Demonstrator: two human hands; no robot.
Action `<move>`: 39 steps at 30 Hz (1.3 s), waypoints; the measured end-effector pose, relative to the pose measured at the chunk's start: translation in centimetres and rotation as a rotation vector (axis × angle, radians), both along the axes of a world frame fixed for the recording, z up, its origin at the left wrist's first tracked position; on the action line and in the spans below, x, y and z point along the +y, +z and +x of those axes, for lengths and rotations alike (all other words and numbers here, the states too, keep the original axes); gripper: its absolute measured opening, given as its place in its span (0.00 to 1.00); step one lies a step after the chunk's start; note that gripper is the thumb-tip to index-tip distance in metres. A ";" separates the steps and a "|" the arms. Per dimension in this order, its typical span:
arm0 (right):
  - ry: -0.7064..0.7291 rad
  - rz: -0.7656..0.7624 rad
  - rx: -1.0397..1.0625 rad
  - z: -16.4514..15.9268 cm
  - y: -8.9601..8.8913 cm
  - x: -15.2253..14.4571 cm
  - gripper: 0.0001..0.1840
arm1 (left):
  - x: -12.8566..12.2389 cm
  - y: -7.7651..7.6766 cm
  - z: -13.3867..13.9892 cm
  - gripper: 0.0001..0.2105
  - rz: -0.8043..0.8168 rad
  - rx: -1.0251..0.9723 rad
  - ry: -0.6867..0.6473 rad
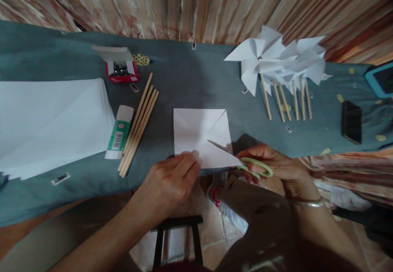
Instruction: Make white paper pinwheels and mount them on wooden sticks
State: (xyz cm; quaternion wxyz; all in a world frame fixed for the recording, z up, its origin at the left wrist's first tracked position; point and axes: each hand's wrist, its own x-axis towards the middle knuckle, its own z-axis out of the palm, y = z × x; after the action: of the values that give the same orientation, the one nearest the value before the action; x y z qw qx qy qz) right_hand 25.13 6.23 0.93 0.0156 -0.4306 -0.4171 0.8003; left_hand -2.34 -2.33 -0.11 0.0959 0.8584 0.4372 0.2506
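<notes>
A white square of paper (196,129) lies at the table's near edge, with diagonal creases and a slit running in from its upper right corner. My left hand (176,176) pinches the paper's lower left edge between thumb and fingers. In my right hand (270,163) are scissors with light green handles (264,167). Their blades reach over the paper's lower right part, the tip near its middle. The lower blade is hidden under the sheet.
Left stand a paper stack (52,120), a glue stick (119,133), wooden sticks (139,129) and an open red box (122,71) of dark pins. Several paper pinwheels (260,55) lie back right. A phone (351,122) and a blue-framed device (380,79) are far right.
</notes>
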 end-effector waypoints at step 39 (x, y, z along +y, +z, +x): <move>0.020 0.018 -0.033 -0.6 0.3 -0.1 0.23 | 0.0 -0.1 0.1 0.08 0.032 -0.008 0.005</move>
State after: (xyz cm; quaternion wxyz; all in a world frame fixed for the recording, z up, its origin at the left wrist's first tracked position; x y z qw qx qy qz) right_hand 24.49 6.15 1.25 0.0043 -0.4391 -0.4286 0.7896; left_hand -2.24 -2.33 -0.19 0.0833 0.8579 0.4347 0.2610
